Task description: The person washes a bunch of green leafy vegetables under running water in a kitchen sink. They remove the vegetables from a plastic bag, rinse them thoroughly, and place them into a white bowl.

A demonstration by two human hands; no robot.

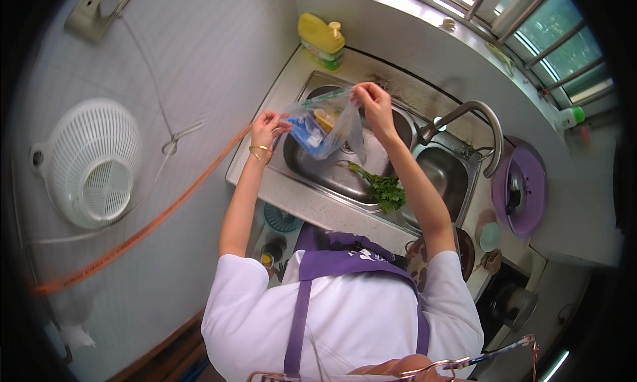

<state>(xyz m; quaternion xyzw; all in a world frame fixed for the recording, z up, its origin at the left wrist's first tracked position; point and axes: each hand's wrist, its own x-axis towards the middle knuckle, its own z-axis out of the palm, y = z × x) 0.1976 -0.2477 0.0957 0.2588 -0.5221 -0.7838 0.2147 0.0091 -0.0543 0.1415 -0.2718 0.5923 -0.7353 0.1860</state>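
Between my two hands hangs a clear plastic bag (343,133), stretched by its rim over the larger steel sink basin (303,165). My left hand (267,126) pinches the rim on the left, and my right hand (374,102) grips it on the right, a little higher. Something blue (304,133) and something yellow (326,119) show in or through the bag; what they are I cannot tell. Below the bag, a bunch of leafy green herbs (385,188) lies with its stems in the basin and its leaves at the front rim.
A curved faucet (468,108) arches beside the smaller basin (443,170). Behind the sink stands a yellow detergent jug (322,41). A purple basin (532,183) sits to the right. On the left wall hang a white plastic colander (94,158) and an orange strap (164,223).
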